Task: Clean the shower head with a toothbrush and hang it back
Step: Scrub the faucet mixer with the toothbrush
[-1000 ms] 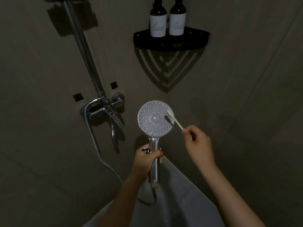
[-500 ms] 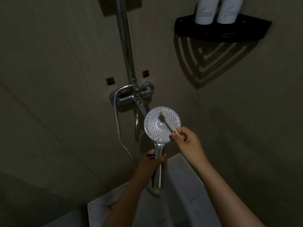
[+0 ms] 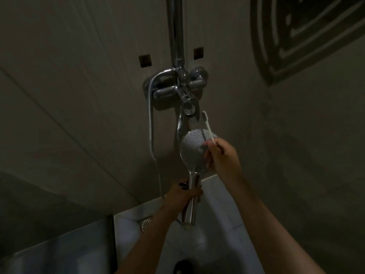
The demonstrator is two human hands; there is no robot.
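A chrome shower head [image 3: 192,149] with a round grey nozzle face stands upright in front of the wall. My left hand [image 3: 184,194] grips its chrome handle from the left. My right hand [image 3: 222,157] pinches a white toothbrush [image 3: 207,126] by its handle and covers the right edge of the nozzle face. The bristle end points up, above the shower head and off its face, close to the tap spout.
The chrome mixer tap [image 3: 180,89] and riser pipe [image 3: 176,28] are fixed to the wall just above the shower head. A metal hose [image 3: 151,125] loops down on the left. A floor drain [image 3: 145,224] sits on the white floor below. The shelf's shadow [image 3: 296,36] falls top right.
The view has tilted down, so the shelf and bottles left the frame. The toothbrush has lifted off the nozzle face and its bristles now point up above the head.
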